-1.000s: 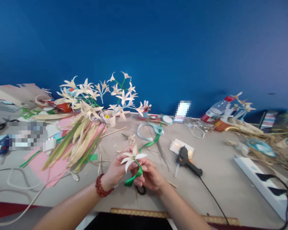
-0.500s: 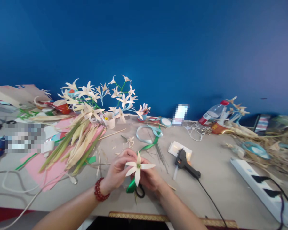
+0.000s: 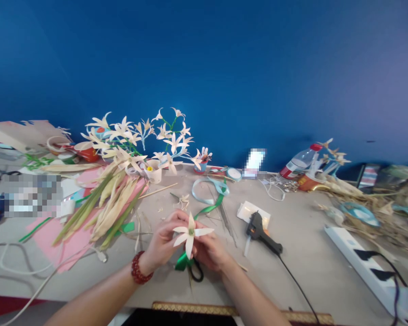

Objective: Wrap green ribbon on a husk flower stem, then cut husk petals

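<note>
A cream paper flower with pointed petals sits between both hands, low in the middle of the view. My left hand, with a red bead bracelet at the wrist, pinches it from the left. My right hand grips it from the right, fingers closed around the stem. Green ribbon winds about the stem below the flower, and its free length trails across the table away from me. Black scissors lie just under the hands.
A black glue gun and its cord lie to the right, on a table. Corn husks lie on pink paper to the left. Finished flowers stand at the back. A white power strip sits far right, a bottle behind.
The flower has turned in my fingers and sunk a little toward the table. The green ribbon below it sits more bunched at the stem. Both hands stay closed on it.
</note>
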{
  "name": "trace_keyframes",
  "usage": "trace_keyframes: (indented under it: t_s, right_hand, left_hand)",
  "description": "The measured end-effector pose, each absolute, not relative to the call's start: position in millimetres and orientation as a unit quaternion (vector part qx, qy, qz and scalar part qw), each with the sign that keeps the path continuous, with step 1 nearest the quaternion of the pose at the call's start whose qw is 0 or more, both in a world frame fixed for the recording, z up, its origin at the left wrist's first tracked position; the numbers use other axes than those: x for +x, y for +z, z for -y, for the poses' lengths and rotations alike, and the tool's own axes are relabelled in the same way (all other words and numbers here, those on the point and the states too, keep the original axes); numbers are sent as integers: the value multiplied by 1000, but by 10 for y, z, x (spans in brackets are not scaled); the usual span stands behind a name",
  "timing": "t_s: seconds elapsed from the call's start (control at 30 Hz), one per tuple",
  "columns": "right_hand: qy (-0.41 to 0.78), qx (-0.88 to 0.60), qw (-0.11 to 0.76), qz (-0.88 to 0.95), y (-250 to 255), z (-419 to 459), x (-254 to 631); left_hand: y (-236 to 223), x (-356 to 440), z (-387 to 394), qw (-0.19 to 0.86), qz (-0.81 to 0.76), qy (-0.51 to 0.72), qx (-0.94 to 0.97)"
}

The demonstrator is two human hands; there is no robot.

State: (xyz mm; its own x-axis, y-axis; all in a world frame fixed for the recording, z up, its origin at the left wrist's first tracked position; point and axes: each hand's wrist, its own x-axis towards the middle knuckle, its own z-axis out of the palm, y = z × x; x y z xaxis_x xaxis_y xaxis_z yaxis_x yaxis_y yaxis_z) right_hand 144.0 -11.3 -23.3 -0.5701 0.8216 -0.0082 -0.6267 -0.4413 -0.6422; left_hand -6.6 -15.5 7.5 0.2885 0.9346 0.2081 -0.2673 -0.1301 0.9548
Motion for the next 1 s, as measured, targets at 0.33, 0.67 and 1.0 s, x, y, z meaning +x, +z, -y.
trace_keyframes:
  t_s: [0.33,0.67,1.0]
  right_hand:
    - [799,-225,480,283,-188,116,1415]
    - [631,-368,498,467,-114,77,1528]
    - [569,-398,470,545,-84,58,1569]
  left_hand:
    - [0,-29,44,704,-338,472,408]
    - [45,-102,-53,686,-360,453,440]
    - [57,-63,-50,648,-399,450,467]
